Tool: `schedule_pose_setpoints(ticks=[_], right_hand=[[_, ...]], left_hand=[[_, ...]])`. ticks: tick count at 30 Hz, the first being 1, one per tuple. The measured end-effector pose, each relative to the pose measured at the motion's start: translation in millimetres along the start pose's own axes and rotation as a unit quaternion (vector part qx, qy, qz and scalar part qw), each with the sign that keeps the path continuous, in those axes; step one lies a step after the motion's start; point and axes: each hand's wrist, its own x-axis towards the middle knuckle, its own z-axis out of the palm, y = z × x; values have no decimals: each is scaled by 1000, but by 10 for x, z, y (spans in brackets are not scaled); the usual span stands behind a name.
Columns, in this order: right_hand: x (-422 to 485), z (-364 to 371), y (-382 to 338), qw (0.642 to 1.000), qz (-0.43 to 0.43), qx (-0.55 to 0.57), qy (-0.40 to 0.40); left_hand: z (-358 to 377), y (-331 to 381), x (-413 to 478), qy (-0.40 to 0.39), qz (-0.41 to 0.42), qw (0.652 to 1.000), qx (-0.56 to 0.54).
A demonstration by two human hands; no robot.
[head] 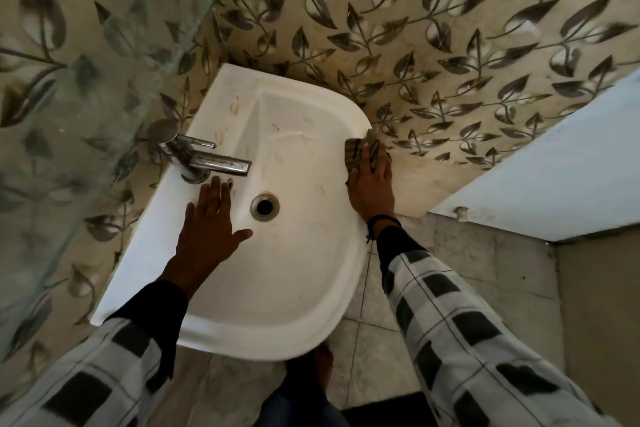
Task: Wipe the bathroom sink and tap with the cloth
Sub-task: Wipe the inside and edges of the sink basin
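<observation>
While the left hand [207,218] lies flat, the cloth [359,146] sits beneath straight fingers [376,163] of the right hand [372,185].

White sink [277,340] against leaf-patterned wall [450,45], orange-brown smears across ledge and bowl. Chrome tap [207,159] on left ledge, spout reaching over bowl. Metal drain [265,205] in bowl bottom, unplugged. Striped cloth [362,152] on right rim, pressed under right hand [372,184], fingers straight on top. Left hand [207,222] flat on ledge just beside tap base, fingers extended, thumb out over bowl. Below: grey tiled floor [485,270], foot [322,367] on it under front rim, dark mat [384,409] at bottom edge.
</observation>
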Motion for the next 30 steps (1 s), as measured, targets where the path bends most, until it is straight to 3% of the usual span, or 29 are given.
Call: schedule_pose_setpoints(ticks=[7,14,21,30], right_hand=[[-366,33,2,1000,8,20,21],[282,-11,-4,1000,11,-7,4],[-53,49,59,1000,28,6,14],[507,160,97,999,10,-28,12]], left_hand=[[28,43,83,24,13,1000,-8],[12,1,214,50,14,999,-10],[62,34,242,67,-14,997,-34],[84,63,256,122,-10,992,-32]])
